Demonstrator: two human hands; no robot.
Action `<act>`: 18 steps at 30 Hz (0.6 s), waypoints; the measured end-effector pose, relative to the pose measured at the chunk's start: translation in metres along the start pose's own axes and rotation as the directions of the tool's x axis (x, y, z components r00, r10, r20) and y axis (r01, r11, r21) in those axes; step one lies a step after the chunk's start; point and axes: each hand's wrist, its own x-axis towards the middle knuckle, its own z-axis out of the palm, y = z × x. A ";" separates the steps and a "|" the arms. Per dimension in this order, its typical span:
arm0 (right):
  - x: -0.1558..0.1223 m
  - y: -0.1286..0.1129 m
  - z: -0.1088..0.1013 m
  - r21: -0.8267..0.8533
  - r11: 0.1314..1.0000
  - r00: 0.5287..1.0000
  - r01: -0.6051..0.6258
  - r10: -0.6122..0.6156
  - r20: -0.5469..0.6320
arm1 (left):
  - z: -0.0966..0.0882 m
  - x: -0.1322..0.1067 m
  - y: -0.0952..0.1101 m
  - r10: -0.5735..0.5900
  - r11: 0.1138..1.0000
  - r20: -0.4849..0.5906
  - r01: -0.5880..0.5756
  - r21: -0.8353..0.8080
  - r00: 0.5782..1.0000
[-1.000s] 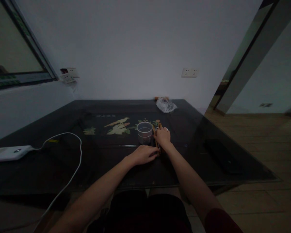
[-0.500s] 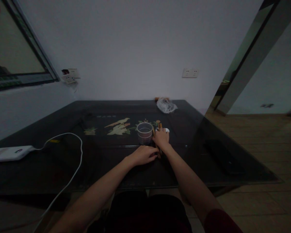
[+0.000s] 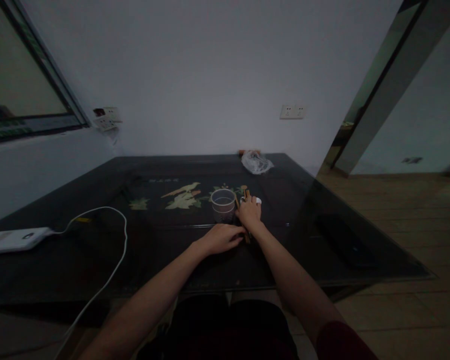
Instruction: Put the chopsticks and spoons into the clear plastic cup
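Observation:
Thin wooden sticks, which look like short chopsticks (image 3: 247, 192), lie on the dark table in front of me. My right hand (image 3: 249, 212) is closed over their middle, and their far ends stick out past its fingers. My left hand (image 3: 227, 237) rests on its side by the near ends, fingers bent together and touching the sticks. Just left of the right hand stands a clear plastic cup (image 3: 223, 199), upright. Beyond the right fingers shows a small white round thing (image 3: 258, 201), mostly hidden by the hand.
A crumpled clear plastic bag (image 3: 255, 162) lies at the back of the table (image 3: 285, 185). On the left is a white power bank-like device (image 3: 17, 240) with a white cable (image 3: 124, 240) looping off the front edge. At the right lies a black phone-like object (image 3: 347, 242).
At the left fingertips, the near ends of the sticks have shifted slightly and show more evenly together. Both hands stay almost in place; the cup has not moved.

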 end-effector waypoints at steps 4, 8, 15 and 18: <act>0.003 0.004 -0.008 0.032 0.998 0.999 -0.050 0.049 0.017 | -0.001 0.000 -0.001 -0.039 0.998 -0.022 0.038 -0.052 0.999; 0.007 0.011 -0.018 0.094 0.993 0.996 -0.076 0.072 0.049 | -0.001 0.001 -0.004 -0.075 0.984 -0.064 0.063 -0.164 0.995; 0.017 0.021 -0.016 0.314 0.947 0.994 -0.067 0.035 0.108 | -0.002 0.002 -0.005 -0.115 0.953 -0.071 0.090 -0.290 0.991; 0.020 0.026 -0.015 0.416 0.906 0.997 -0.079 0.062 0.056 | -0.002 0.002 -0.006 -0.145 0.948 -0.084 0.114 -0.296 0.986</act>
